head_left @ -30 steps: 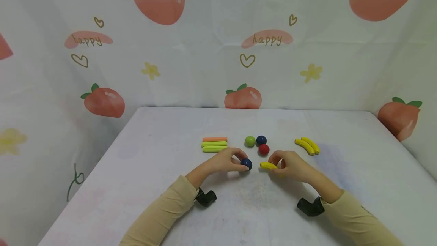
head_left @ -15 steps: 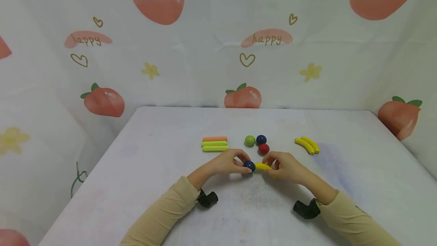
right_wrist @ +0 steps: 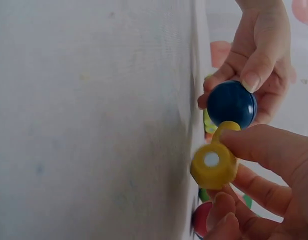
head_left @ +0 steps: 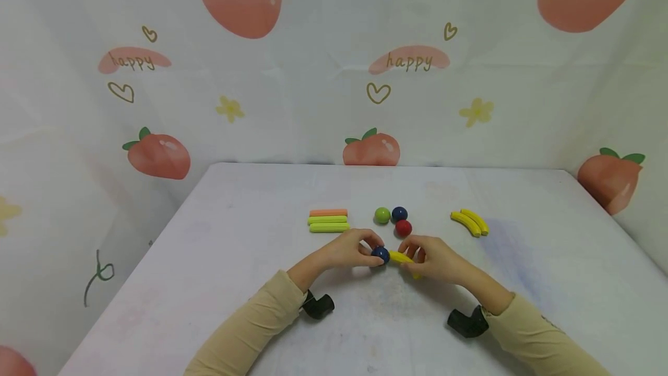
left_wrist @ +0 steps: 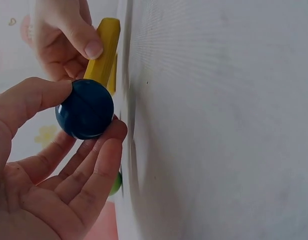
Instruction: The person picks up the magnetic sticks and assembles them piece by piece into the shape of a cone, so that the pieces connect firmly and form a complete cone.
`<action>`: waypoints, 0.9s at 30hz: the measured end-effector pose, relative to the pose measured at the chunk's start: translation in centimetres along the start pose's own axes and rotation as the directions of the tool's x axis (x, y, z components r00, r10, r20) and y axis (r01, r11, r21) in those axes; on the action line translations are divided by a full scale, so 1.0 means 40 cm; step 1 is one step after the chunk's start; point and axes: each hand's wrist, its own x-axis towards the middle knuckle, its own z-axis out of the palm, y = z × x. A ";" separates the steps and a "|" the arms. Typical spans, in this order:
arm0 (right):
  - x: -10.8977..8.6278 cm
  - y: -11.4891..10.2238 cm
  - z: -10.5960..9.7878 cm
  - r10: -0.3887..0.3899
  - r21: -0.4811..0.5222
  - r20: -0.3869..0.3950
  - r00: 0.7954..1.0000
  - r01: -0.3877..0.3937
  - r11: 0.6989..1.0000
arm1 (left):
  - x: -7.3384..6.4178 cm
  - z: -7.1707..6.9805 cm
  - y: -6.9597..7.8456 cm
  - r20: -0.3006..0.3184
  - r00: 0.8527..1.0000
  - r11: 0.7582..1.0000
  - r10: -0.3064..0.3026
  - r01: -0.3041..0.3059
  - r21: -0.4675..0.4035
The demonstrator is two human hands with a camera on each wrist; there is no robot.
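My left hand [head_left: 348, 249] pinches a dark blue ball [left_wrist: 85, 110] between thumb and fingers, just over the table. Facing it, my right hand [head_left: 437, 257] pinches a yellow curved stick [right_wrist: 214, 167] shaped like a banana, with a pale round spot on its near end. The stick's far end meets the side of the ball; in the right wrist view the two touch. Behind the hands lie a green ball [head_left: 382, 215], a second blue ball [head_left: 399, 214] and a red ball [head_left: 403, 228], grouped close together.
Left of the balls, one orange stick [head_left: 328, 212] and two yellow-green sticks [head_left: 329, 224] lie side by side. Two more yellow curved sticks [head_left: 469, 223] rest to the right. A white table [head_left: 250, 196] carries everything, with a peach-print cloth [head_left: 313, 86] hanging behind.
Both hands have come together: the blue ball moved slightly right, the yellow curved stick left until they met. Since half a second ago the stick's near end has swung a little toward me.
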 end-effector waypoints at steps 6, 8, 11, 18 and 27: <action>0.001 -0.002 0.009 -0.004 0.014 0.021 1.000 0.003 1.000 | 0.000 0.001 0.004 0.015 1.000 1.000 0.020 -0.019 -0.007; 0.001 -0.002 0.012 0.001 0.015 0.026 1.000 -0.002 1.000 | 0.000 0.002 0.006 0.016 1.000 1.000 0.025 -0.025 -0.004; 0.001 -0.004 0.016 0.007 0.021 0.035 0.999 -0.008 1.000 | 0.000 0.003 0.009 0.009 1.000 1.000 0.027 -0.027 -0.002; 0.001 -0.007 0.025 -0.021 0.130 0.062 0.998 0.013 0.991 | 0.010 0.014 0.009 0.005 0.999 0.999 0.039 -0.039 -0.014; 0.001 -0.012 0.033 -0.002 0.194 0.065 0.998 -0.010 0.981 | 0.014 0.024 0.010 -0.007 1.000 0.999 0.021 -0.021 -0.024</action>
